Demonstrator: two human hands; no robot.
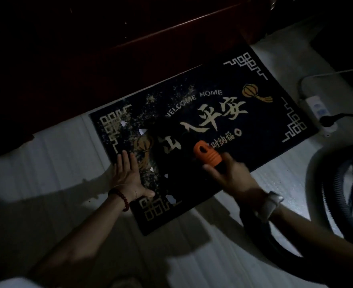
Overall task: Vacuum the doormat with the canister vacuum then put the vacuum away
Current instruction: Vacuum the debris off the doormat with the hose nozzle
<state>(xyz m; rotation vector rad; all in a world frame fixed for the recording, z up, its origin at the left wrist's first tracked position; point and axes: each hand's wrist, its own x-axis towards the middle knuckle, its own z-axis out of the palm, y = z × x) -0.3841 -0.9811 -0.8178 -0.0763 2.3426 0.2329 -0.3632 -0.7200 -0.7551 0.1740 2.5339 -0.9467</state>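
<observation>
1. Dark doormat (202, 129) flat on pale floor (46, 163), set askew, far long edge against dark red wooden furniture (109, 48).
2. Legible on mat: "WELCOME HOME" in pale capitals, first letter partly lost under debris. Below it, large cream Chinese characters, a smaller row beneath; too dim to read surely.
3. Also woven in: gold lantern (254, 92) near far right corner, fretwork borders at the corners.
4. Pale crumbs (146, 113) scattered thick over left half of mat; several white paper scraps (142, 131) among them.
5. Left hand (127, 175) pressed flat on near left edge of mat, fingers straight and lightly spread, thumb out. Red bead bracelet (120, 197) on that wrist.
6. Right hand (231, 173) over near middle of mat, fingers curled round a dark handle capped with orange ribbed nozzle end (204, 151). Motion-blurred. Pale watch (272, 204) on wrist.
7. Black ribbed vacuum hose (327, 196) looping over floor at right, passing under right forearm. Canister body not identifiable.
8. White power strip (316, 113) on floor just off mat's right end, black plug (327, 121) seated, white cord (327, 73) trailing away.
</observation>
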